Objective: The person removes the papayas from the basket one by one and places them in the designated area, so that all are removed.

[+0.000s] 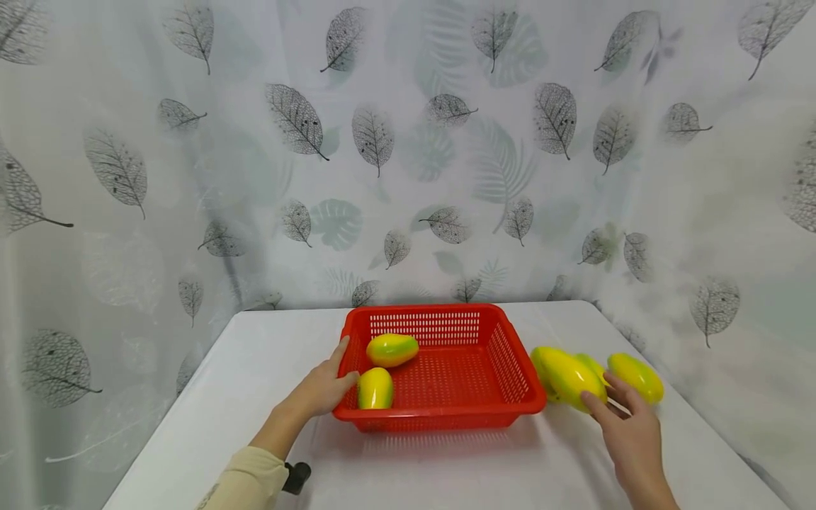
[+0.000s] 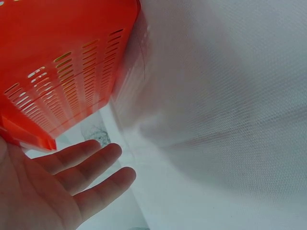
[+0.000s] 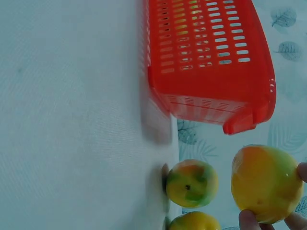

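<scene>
My right hand grips a yellow-green mango by its near end, thumb and fingertips around it. In the right wrist view this mango appears beyond the basket's corner, with fingertips on its skin. My left hand holds the left rim of a red plastic basket, its thumb over the edge. Three straight fingers of that hand extend outside the basket's wall in the left wrist view. Inside the basket, on its left side, lie two mangoes, one toward the back and one in front.
Beside the held mango, another mango lies at the right on the white table. More mangoes sit near the basket's right side, partly hidden in the head view. A leaf-patterned curtain surrounds the table's back and sides.
</scene>
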Available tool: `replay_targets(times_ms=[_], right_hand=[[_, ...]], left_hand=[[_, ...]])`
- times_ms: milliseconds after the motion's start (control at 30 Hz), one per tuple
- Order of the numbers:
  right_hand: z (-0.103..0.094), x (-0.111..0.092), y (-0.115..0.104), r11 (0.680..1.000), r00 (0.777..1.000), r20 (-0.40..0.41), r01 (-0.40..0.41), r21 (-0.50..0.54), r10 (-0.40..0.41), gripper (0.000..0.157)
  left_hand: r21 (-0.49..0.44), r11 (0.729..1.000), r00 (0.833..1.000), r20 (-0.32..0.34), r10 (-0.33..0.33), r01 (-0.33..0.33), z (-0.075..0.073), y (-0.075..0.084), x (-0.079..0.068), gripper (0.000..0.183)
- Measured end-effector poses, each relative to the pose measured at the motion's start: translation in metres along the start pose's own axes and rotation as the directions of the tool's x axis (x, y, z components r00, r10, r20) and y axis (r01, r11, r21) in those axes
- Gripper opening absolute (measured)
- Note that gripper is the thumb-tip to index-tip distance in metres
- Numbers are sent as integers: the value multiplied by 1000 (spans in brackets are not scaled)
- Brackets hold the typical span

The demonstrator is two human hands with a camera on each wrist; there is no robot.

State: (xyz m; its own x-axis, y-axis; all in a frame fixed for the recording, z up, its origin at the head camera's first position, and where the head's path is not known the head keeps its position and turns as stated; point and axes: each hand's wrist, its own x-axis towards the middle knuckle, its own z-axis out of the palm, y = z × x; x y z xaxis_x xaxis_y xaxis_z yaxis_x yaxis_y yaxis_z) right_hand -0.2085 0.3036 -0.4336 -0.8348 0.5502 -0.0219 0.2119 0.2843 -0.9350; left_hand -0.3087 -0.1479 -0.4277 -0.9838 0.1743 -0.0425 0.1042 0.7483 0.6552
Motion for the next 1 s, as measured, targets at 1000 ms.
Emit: replay_targets(times_ms=[1000], right_hand=[[11, -11, 24, 991, 991, 7, -130, 4, 130, 73]], left_hand=[[0, 1000, 1000, 7, -12, 12, 1, 0, 1, 81]])
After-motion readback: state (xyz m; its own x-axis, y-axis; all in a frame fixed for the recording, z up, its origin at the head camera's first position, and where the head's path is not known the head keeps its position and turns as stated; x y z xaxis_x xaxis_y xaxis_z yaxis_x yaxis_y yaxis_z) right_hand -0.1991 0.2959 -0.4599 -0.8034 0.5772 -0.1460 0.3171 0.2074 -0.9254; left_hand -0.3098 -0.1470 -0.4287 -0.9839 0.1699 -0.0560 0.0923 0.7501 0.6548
